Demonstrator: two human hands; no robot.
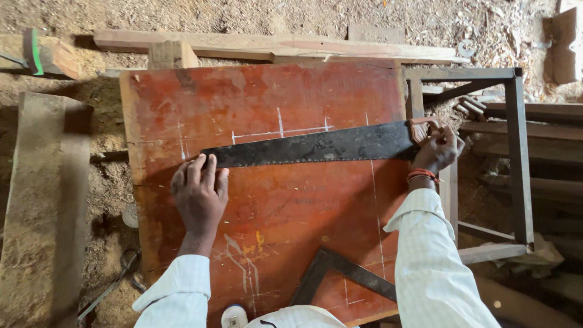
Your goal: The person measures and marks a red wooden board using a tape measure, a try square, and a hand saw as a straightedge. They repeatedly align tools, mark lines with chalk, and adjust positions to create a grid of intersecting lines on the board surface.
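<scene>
On the red board, saw lies flat across chalk lines. Right hand fingers clamped on saw handle at board's right edge; left hand flat, fingers together, tips touching blade's narrow end. Square lies near, below.

Carpentry workshop, sawdust-covered ground, stacked planks, handsaw, steel square on red board

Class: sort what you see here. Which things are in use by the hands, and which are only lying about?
In use: handsaw; red board; left hand flat by the blade tip; right hand on the handle.
Lying about: try square; metal frame; timber planks; sawdust floor.
</scene>
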